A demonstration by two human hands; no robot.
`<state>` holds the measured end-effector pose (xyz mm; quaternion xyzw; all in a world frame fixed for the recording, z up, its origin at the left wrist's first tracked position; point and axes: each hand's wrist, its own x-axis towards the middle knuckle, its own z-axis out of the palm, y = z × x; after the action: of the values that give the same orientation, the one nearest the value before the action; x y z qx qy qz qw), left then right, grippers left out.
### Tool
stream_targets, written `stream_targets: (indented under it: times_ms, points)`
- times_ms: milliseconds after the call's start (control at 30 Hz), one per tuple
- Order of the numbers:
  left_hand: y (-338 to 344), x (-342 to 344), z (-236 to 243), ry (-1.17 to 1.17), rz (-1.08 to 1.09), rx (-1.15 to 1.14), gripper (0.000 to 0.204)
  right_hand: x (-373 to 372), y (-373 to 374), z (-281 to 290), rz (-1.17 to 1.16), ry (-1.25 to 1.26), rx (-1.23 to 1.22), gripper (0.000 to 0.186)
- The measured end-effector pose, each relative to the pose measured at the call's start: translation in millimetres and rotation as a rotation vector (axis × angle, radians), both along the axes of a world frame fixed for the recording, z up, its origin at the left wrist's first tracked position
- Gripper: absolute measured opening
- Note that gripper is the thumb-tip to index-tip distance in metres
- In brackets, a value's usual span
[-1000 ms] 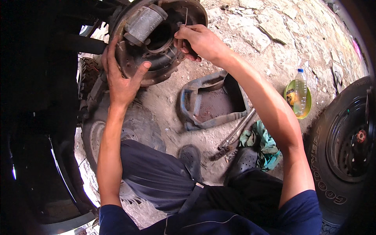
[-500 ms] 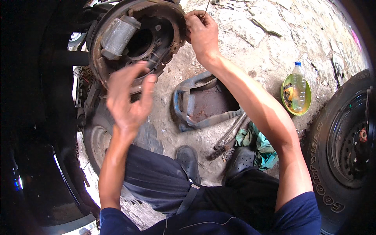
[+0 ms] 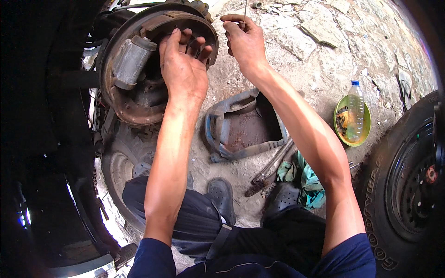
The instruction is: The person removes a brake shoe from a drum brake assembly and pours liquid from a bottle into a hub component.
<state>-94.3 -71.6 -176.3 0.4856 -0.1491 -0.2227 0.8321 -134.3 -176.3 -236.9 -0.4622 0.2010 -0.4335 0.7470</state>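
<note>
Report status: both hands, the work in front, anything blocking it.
Left hand open, before round, rusty-brown metal brake assembly; contact unclear. Right hand pinching thin, dark, coiled metal spring. Left hand hides part of assembly.

The floor is bare, pale ground [image 3: 299,69], dusty and uneven. Toward the upper right it is covered by broken, flat stones [image 3: 320,34] with dark cracks between them. Strong daylight washes the stones nearly white. Deep shade fills the left side, where a glossy black panel [image 3: 51,222] catches small glints beside a narrow bright strip [image 3: 107,204].
</note>
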Motion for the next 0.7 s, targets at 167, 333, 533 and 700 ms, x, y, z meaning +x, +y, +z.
stream_targets:
  times_ms: [167, 333, 533, 700]
  points:
    - [6, 7, 0, 0.089, -0.109, -0.012, 0.018, -9, 16, -1, 0.071, 0.017, 0.085, 0.022]
    - [23, 15, -1, 0.093, -0.253, 0.028, 0.021, 1, 57, -18, -0.031, 0.027, -0.233, 0.030]
    - [64, 4, 16, -0.192, -0.211, 0.496, 0.035, 4, 68, 0, 0.138, 0.045, -0.035, 0.026]
    - [121, -4, 25, -1.130, -0.087, 1.113, 0.028, -6, 74, 29, 0.361, -0.064, 0.141, 0.030]
